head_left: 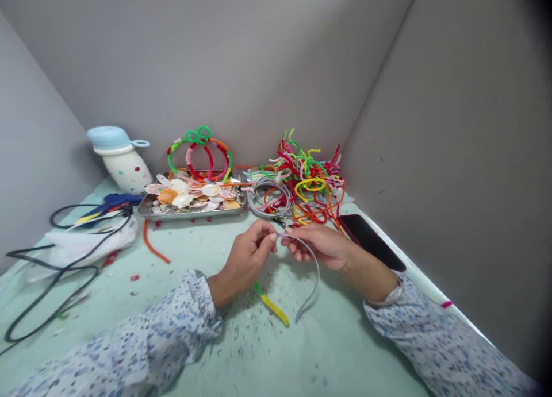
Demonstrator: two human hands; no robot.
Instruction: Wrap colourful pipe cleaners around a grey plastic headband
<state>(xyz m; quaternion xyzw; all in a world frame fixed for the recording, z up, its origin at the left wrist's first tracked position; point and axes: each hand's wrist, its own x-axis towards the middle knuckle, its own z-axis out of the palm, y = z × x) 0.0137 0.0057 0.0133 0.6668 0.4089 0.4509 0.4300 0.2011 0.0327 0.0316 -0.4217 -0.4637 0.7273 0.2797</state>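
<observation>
My left hand [250,252] is closed in a pinch at one end of a thin grey headband [318,270]. Close beside it, my right hand [323,243] has thumb and fingers together on the same end. Between the fingertips shows a short lilac fuzzy bit [281,234], probably pipe cleaner; how it sits on the band is partly hidden by the fingers. From there the headband arcs over and down, its free end hanging near the table. Below my left hand lies a yellow and green pipe cleaner piece [274,309].
Behind my hands stands a metal tray [194,214] of shells [183,196] and pipe-cleaner-wrapped hoops [230,161]. Coiled grey bands [254,200] and tangled pipe cleaners [310,173] lie right of it. A phone [371,242], a bottle [125,167], black cable [56,266] and orange pipe cleaner [153,246] surround these.
</observation>
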